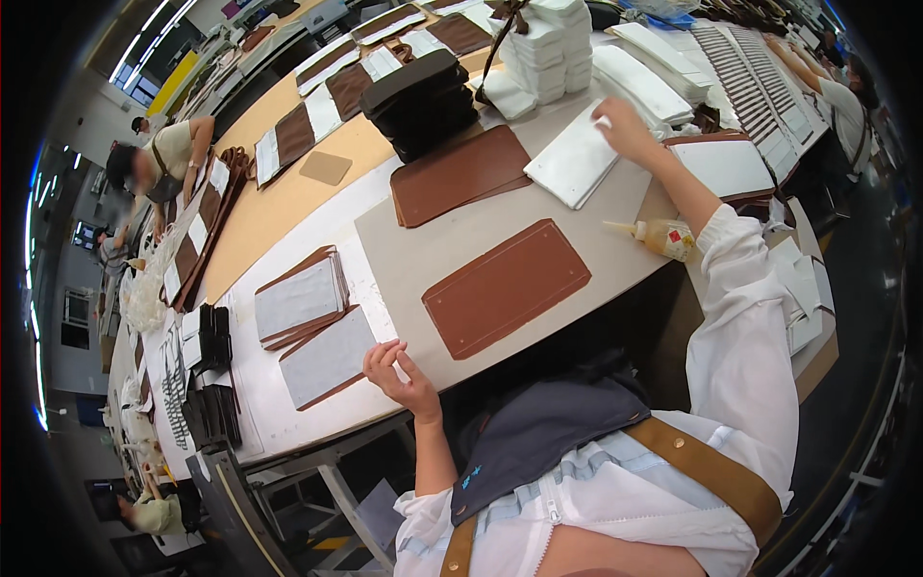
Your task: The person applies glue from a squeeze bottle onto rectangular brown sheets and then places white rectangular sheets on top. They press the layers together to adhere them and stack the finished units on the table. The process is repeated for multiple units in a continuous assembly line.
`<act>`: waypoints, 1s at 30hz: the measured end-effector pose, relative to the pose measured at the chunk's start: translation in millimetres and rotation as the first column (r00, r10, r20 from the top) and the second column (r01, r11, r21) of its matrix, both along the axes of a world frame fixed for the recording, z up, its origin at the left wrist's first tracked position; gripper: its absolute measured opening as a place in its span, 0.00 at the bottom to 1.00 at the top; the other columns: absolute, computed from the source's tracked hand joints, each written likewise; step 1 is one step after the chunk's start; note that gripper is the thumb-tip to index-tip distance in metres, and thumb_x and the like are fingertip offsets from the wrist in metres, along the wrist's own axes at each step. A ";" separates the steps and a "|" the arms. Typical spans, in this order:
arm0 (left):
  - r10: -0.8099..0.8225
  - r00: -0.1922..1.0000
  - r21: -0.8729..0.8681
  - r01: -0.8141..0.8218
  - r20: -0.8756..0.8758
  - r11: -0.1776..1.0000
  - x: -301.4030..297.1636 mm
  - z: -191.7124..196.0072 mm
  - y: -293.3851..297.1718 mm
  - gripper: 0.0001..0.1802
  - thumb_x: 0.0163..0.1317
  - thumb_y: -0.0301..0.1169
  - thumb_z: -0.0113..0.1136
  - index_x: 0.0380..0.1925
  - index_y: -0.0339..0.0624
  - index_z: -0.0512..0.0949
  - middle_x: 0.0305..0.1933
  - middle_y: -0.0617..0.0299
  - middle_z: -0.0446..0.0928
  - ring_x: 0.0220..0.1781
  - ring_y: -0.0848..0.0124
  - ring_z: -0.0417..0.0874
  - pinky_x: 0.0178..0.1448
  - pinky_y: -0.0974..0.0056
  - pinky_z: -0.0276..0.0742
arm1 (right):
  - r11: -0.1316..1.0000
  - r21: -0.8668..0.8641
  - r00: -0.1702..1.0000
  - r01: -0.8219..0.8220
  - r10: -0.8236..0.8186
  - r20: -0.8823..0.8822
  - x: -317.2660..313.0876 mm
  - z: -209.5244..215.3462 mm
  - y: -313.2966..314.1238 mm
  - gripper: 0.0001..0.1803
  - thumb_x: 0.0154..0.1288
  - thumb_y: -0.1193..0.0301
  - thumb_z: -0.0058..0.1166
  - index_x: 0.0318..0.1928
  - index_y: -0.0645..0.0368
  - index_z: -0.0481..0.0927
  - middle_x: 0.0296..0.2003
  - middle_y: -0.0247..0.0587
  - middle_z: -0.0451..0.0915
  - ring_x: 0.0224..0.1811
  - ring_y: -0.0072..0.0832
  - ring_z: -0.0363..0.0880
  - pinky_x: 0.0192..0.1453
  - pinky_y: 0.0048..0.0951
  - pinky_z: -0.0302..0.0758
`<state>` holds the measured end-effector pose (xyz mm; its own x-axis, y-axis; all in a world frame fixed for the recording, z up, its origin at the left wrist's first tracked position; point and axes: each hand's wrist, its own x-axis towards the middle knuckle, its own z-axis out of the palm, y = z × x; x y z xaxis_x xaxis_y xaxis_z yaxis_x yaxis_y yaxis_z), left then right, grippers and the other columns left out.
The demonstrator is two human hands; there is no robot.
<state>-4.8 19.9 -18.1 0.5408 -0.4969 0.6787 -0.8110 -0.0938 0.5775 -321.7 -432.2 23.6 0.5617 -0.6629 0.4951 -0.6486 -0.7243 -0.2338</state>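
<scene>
R hand (623, 128) is up at the far side of the bench (288, 207), fingers curled down onto the top edge of a white sheet stack (575, 160), touching it; can't tell if it's pinching a sheet or just pressing. L hand (402, 377) hangs at the near bench edge, fingers loosely bent, thumb close to forefinger, holding nothing that shows. It's just beside a grey-faced panel (327, 358) w/ brown trim.

Centre of the bench: grey work mat (404, 250), and on it a brown leather panel (507, 286) w/ light stitching round the rim, lying flat, tilted, between both hands but touching neither. Second brown panel (460, 174) lies further back on the mat, just left of the white stack. Glue bottle (659, 237) on its side, nozzle pointing left, at the mat's right edge, below the R forearm.

Behind: pile of black pieces (423, 96), tall white pile (548, 43), more white sheets stacked to the right. Left of the mat, stack of grey panels (300, 298) w/ brown backs. Small tan pad (326, 167) sits alone on the tan bench top.

Another person (163, 159) leans over the bench at far left, another at far right (846, 96). Wearer has white sleeves, dark apron, tan straps.
</scene>
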 end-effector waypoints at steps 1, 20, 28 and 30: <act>-0.006 1.000 0.006 0.006 -0.002 1.000 -0.6 0.3 -1.6 0.05 0.70 0.24 0.54 0.37 0.39 0.79 0.46 0.57 0.80 0.60 0.55 0.72 0.68 0.49 0.65 | 0.935 0.318 0.987 -0.155 0.133 0.088 10.6 -5.5 8.1 0.09 0.61 0.72 0.65 0.40 0.63 0.83 0.42 0.49 0.84 0.46 0.46 0.82 0.53 0.42 0.78; -0.539 0.829 0.235 0.559 -0.151 0.795 -41.3 84.6 -94.4 0.11 0.70 0.25 0.56 0.50 0.37 0.79 0.52 0.52 0.82 0.54 0.56 0.80 0.63 0.55 0.70 | 0.604 0.764 0.969 -0.227 0.222 0.112 28.9 -19.4 30.5 0.12 0.68 0.67 0.62 0.41 0.64 0.79 0.36 0.35 0.79 0.38 0.24 0.74 0.46 0.27 0.73; -0.782 0.548 0.407 0.669 0.296 0.622 -96.0 20.8 -271.5 0.25 0.59 0.19 0.54 0.59 0.39 0.75 0.54 0.52 0.81 0.64 0.54 0.76 0.70 0.53 0.67 | 0.486 0.812 0.946 -0.323 0.130 0.298 20.3 -18.2 23.6 0.11 0.73 0.64 0.59 0.41 0.60 0.80 0.32 0.27 0.78 0.35 0.17 0.73 0.43 0.22 0.72; -0.763 0.591 0.508 0.588 0.261 0.629 -100.9 19.4 -281.9 0.27 0.56 0.18 0.55 0.58 0.40 0.75 0.53 0.53 0.82 0.61 0.56 0.77 0.70 0.53 0.66 | 0.447 0.832 0.936 -0.330 0.042 0.348 9.8 -18.1 18.9 0.11 0.75 0.63 0.57 0.41 0.60 0.80 0.32 0.27 0.78 0.34 0.16 0.75 0.43 0.23 0.74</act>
<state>-105.7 -262.0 1.4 -0.3474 -0.8250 0.4457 -0.8534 0.4751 0.2143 -311.8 -413.4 5.6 0.6848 -0.7149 -0.1413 -0.3404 -0.1424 -0.9294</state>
